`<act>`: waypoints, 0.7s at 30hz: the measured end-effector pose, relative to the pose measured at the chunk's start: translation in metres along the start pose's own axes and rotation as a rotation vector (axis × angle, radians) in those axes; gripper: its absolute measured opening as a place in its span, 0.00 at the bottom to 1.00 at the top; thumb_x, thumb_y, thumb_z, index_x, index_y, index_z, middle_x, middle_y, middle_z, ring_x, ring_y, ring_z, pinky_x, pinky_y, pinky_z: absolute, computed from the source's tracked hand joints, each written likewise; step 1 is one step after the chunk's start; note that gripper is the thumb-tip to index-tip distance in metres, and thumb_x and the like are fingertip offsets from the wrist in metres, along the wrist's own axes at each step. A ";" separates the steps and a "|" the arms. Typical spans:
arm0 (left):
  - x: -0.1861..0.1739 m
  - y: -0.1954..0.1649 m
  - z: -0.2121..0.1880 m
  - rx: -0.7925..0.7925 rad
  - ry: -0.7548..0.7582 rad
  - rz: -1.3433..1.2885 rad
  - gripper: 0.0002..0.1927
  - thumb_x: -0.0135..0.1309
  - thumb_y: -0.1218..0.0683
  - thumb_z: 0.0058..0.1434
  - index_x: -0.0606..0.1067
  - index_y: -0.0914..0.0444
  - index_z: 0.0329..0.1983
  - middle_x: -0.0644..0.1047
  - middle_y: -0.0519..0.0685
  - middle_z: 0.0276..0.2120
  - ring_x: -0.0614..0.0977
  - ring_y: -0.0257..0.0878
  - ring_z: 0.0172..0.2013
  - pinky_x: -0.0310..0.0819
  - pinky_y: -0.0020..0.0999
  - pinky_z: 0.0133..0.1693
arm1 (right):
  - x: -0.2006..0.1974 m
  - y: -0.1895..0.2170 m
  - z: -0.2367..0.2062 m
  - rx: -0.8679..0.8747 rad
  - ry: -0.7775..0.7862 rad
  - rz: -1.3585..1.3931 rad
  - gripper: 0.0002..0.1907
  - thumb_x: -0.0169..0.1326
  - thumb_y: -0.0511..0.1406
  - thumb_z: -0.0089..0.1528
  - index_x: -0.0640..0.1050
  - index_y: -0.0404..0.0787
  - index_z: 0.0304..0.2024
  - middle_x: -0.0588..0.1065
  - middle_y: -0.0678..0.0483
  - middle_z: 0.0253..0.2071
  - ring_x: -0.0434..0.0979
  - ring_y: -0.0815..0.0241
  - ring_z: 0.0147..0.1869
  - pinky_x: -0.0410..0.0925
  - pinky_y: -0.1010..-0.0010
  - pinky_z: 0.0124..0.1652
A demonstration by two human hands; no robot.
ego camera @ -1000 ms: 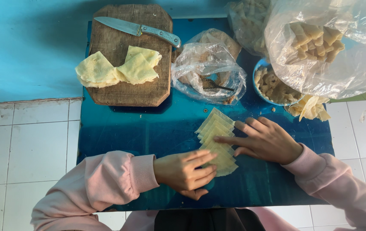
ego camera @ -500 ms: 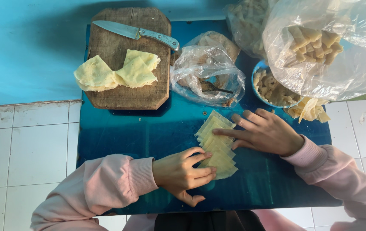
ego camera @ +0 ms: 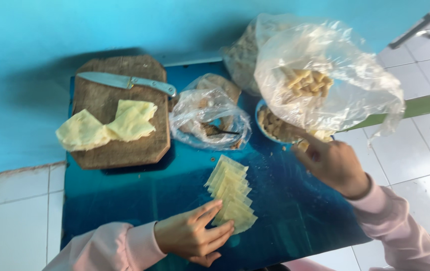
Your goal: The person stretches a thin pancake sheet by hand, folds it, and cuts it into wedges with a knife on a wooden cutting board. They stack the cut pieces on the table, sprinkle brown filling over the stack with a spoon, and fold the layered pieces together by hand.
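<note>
A fanned row of pale yellow wrapper squares (ego camera: 230, 194) lies on the blue surface (ego camera: 124, 200), below the clear bag (ego camera: 210, 120) and right of the wooden board (ego camera: 119, 113). The left hand (ego camera: 195, 235) rests at the row's lower end — fingertips touching the nearest square, fingers extended, gripping nothing. The right hand (ego camera: 331, 163) is well right of the row, loosely curled and empty, just beside the bowl of rolled pieces (ego camera: 275, 128) under the large plastic bag (ego camera: 325, 80). A knife (ego camera: 127, 82) and two folded wrappers (ego camera: 107, 125) lie on the board.
</note>
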State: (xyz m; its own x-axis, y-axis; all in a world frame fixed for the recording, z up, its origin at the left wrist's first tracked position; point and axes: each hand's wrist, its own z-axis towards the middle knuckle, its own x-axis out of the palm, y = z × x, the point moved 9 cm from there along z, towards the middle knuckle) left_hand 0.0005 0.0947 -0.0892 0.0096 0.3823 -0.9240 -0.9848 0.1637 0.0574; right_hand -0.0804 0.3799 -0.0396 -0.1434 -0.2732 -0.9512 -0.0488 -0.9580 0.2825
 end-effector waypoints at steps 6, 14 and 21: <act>0.011 0.000 -0.006 0.019 0.028 -0.018 0.28 0.48 0.37 0.69 0.80 0.63 0.55 0.80 0.51 0.57 0.78 0.52 0.60 0.55 0.49 0.72 | 0.041 -0.004 0.010 0.067 0.322 -0.086 0.29 0.52 0.46 0.61 0.71 0.51 0.65 0.77 0.51 0.14 0.80 0.51 0.18 0.72 0.60 0.26; 0.015 0.006 -0.009 0.020 0.043 -0.037 0.28 0.46 0.38 0.70 0.80 0.63 0.56 0.79 0.51 0.58 0.77 0.51 0.60 0.55 0.48 0.72 | 0.053 -0.003 0.045 -0.105 0.446 -0.322 0.17 0.55 0.46 0.59 0.78 0.50 0.49 0.78 0.50 0.24 0.82 0.45 0.34 0.74 0.53 0.36; 0.014 0.010 -0.001 0.017 0.044 -0.079 0.28 0.50 0.39 0.66 0.80 0.65 0.56 0.79 0.51 0.57 0.76 0.50 0.60 0.56 0.47 0.71 | 0.042 -0.008 0.046 -0.071 0.480 -0.280 0.19 0.53 0.45 0.60 0.76 0.54 0.53 0.78 0.51 0.21 0.83 0.49 0.34 0.73 0.55 0.39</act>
State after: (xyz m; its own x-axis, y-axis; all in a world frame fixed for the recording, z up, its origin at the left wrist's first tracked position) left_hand -0.0096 0.1004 -0.1019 0.0788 0.3273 -0.9416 -0.9783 0.2068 -0.0099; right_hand -0.1319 0.3799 -0.0763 0.3326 -0.0005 -0.9431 0.0484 -0.9987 0.0176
